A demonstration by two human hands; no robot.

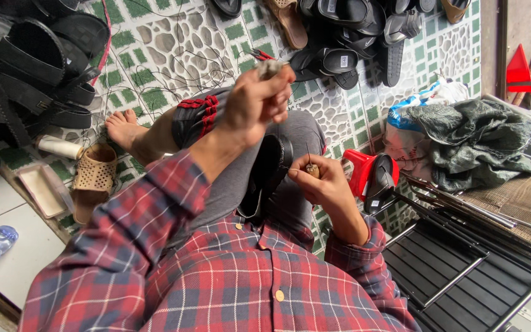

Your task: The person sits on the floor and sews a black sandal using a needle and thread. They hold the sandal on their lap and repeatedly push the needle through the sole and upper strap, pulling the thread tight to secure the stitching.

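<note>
Pinching a small grey piece (270,67), left hand (256,104); right hand (321,184) fingers grip a wooden-handled awl (312,169)

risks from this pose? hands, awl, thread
1. The right hand holds a small wooden-handled awl close to the black sandal on the lap; a slip could likely jab the thigh.
2. The left hand pulls thread high with a grey tool; loose black thread on the tiled floor might snag the bare foot.
</note>
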